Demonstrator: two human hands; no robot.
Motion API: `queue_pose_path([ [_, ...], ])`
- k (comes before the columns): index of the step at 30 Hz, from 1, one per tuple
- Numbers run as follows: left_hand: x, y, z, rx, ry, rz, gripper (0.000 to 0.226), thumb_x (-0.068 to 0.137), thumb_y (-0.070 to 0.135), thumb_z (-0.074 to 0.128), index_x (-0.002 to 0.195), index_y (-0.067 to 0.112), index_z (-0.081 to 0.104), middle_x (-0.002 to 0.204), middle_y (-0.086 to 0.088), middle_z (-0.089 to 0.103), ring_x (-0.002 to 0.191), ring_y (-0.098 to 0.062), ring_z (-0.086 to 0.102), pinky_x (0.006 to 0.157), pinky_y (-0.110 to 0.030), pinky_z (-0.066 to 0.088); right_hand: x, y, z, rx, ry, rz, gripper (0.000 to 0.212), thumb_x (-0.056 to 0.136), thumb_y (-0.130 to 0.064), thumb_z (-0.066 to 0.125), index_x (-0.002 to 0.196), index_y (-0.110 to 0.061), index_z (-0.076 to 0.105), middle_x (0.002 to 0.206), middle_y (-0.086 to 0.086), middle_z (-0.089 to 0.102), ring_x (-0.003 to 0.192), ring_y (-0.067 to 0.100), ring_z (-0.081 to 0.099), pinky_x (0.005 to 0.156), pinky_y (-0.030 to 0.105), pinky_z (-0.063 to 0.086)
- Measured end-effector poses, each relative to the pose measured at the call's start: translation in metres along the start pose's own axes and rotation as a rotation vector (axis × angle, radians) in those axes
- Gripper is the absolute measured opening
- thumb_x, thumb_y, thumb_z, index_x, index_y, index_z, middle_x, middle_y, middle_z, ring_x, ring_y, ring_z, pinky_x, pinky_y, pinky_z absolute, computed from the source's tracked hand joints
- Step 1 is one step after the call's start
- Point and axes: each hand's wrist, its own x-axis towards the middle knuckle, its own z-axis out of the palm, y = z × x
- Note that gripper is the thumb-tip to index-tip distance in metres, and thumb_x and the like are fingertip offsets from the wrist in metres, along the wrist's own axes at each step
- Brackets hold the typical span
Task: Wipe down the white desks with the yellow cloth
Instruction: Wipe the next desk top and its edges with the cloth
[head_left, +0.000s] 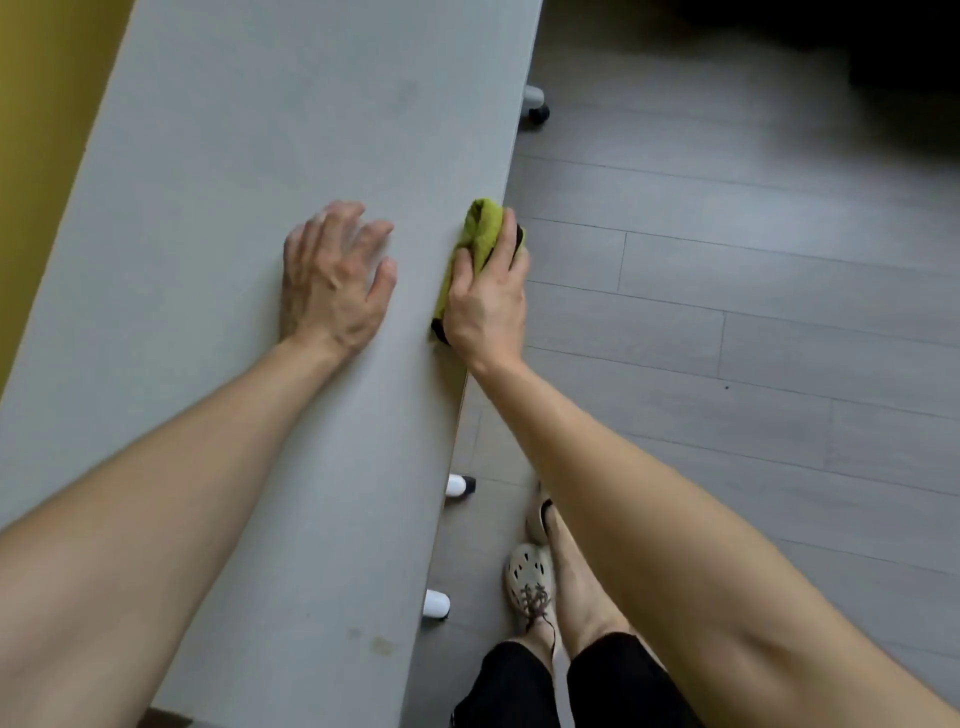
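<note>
Grey plank flooring (779, 322) with a matte wood-grain finish is seen beside a long white desk (249, 156), whose top is flat, smooth and faintly mottled. Nearest the camera, a pale perforated clog (530, 571) is planted close to the desk's long edge, and two white rounded desk feet (460, 486) are seen beneath that edge. A faint brownish mark (382, 644) shows on the near part of the top, so that stretch is judged not yet clean. Further along, the left hand (332, 275) is laid palm down on the top with its fingers spread, probably so that the body is braced and the wheeled desk is steadied. Just beside it, the yellow cloth (480, 228), a soft, nubbly fabric with a dark trim, is bunched into a thick fold. It is gripped by the right hand (485, 301), whose fingers are curled over it, and it is pressed against the desk's right-hand edge, apparently so that the rim is wiped along with the surface. Beyond, a grey castor (535, 104) is seen under the far end, and a mustard-yellow wall (36, 104) is met by the desk's other side.
</note>
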Motion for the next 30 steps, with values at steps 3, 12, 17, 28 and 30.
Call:
queue_pose_path([
  [3, 0.043, 0.002, 0.016, -0.034, -0.070, -0.034, 0.056, 0.107, 0.046, 0.045, 0.161, 0.034, 0.049, 0.176, -0.008, 0.034, 0.165, -0.030, 0.027, 0.133, -0.059, 0.015, 0.045, -0.007, 0.002, -0.030, -0.015, -0.066, 0.073, 0.111, -0.039, 0.052, 0.174, -0.031, 0.015, 0.176, 0.010, 0.023, 0.141, 0.045, 0.052, 0.113, 0.057, 0.046],
  [12, 0.044, 0.004, 0.016, 0.003, -0.064, -0.009, 0.059, 0.108, 0.043, 0.047, 0.166, 0.034, 0.043, 0.179, -0.005, 0.029, 0.167, -0.029, 0.024, 0.132, -0.065, 0.016, -0.059, 0.021, -0.017, 0.014, -0.176, -0.147, 0.081, 0.110, -0.029, 0.059, 0.172, -0.041, 0.008, 0.182, 0.000, 0.003, 0.166, 0.025, 0.021, 0.131, 0.043, 0.031],
  [17, 0.042, 0.004, 0.018, 0.000, -0.065, -0.002, 0.061, 0.106, 0.040, 0.048, 0.166, 0.031, 0.046, 0.179, -0.007, 0.029, 0.167, -0.029, 0.024, 0.131, -0.066, 0.016, 0.153, -0.049, 0.003, -0.083, 0.031, -0.045, 0.073, 0.109, -0.035, 0.055, 0.173, -0.027, 0.021, 0.175, 0.011, 0.024, 0.142, 0.045, 0.050, 0.115, 0.057, 0.044],
  [28, 0.042, 0.004, 0.017, -0.008, -0.083, 0.004, 0.061, 0.106, 0.038, 0.049, 0.165, 0.028, 0.047, 0.178, -0.009, 0.030, 0.166, -0.032, 0.026, 0.128, -0.071, 0.020, -0.021, 0.000, -0.019, -0.089, -0.173, -0.135, 0.073, 0.110, -0.034, 0.051, 0.174, -0.031, 0.016, 0.183, -0.001, -0.003, 0.166, 0.030, 0.020, 0.128, 0.052, 0.035],
  [30, 0.042, 0.005, 0.017, -0.015, -0.085, 0.006, 0.061, 0.105, 0.037, 0.050, 0.165, 0.027, 0.047, 0.179, -0.009, 0.029, 0.166, -0.033, 0.026, 0.128, -0.072, 0.020, -0.015, 0.002, -0.023, -0.090, -0.225, -0.132, 0.076, 0.109, -0.034, 0.052, 0.173, -0.034, 0.011, 0.182, 0.000, -0.003, 0.165, 0.032, 0.022, 0.126, 0.054, 0.040],
])
